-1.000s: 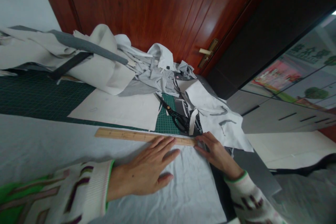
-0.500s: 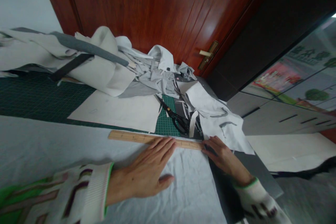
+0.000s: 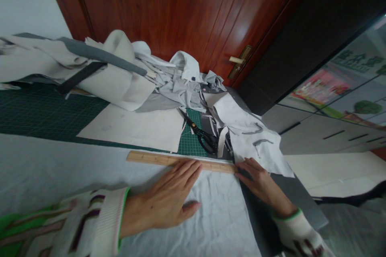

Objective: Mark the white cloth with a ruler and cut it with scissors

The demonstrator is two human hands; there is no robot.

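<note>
A wooden ruler lies along the far edge of a pale grey-white cloth. My left hand rests flat across the ruler and the cloth, fingers stretched out and thumb apart. At the ruler's right end, by the cloth's corner, my right hand has its thumb and fingers closed on the tip. Just beyond the ruler, black-handled scissors lie with their blades pointing away to the left. The ruler's markings are too faint to read.
A green cutting mat carries a cut cream fabric piece. Heaped grey and cream fabric lines the back. White fabric pieces lie right on the dark table. Behind stand a wooden door and a cabinet.
The ruler has slid slightly to the right, and my right hand has shifted a little the same way with it. My left hand stays flat in nearly the same place.
</note>
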